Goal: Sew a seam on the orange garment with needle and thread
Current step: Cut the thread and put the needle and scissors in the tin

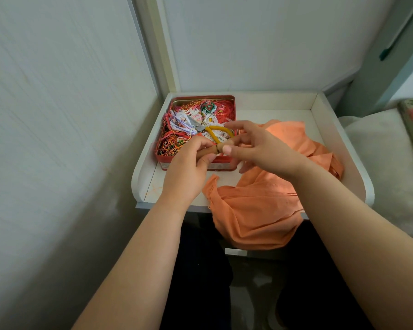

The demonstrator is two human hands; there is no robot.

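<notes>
My left hand has its fingers and thumb curled round one end of a small tan cylinder, probably a needle case or a thread tube, though I cannot tell which. I hold it above the near edge of the red tin, which sits at the far left of the white tray table. The cylinder's long axis runs left to right, tilted slightly away from me at its right end, and that end points towards my right hand. My right thumb and forefinger pinch it there, at what looks like a dark seam line, with the other fingers spread loosely.

If this is a cap and I pull it off with a jerk, I judge that whatever is inside could spill into the tangled threads in the tin, or onto my lap, where a needle would be hard to find. The yellow-handled scissors lie in the tin just behind my fingers, and loose strands could snag on them.

The orange garment lies crumpled from the middle of the table to its near right edge, one fold hanging over the front edge, touching neither hand. That overhang could drag it off the table if I nudge it
</notes>
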